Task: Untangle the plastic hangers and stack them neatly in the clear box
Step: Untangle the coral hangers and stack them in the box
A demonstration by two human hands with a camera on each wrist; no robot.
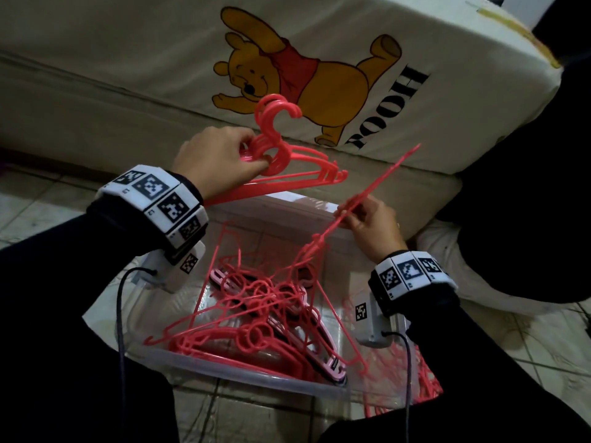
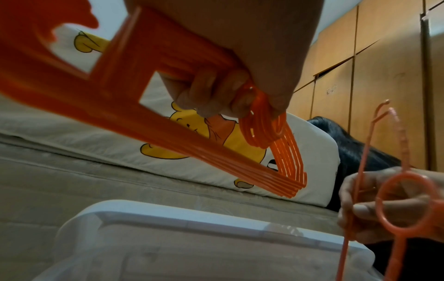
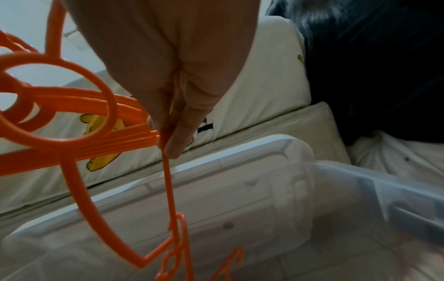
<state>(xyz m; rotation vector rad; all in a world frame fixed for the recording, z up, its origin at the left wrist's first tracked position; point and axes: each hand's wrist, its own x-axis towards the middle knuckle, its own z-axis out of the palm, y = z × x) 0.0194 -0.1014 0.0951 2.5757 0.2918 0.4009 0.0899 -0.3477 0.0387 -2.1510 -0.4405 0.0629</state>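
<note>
Both hands hold hangers above the clear box (image 1: 192,362)
Left hand (image 1: 214,161) grips the stacked hangers (image 1: 297,169); right hand (image 1: 374,225) pinches one hanger (image 1: 377,183) rising from the tangle (image 1: 265,302)

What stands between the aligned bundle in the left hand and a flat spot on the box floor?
A tangled pile of hangers covers the clear box floor beneath the bundle gripped by the left hand.
</note>
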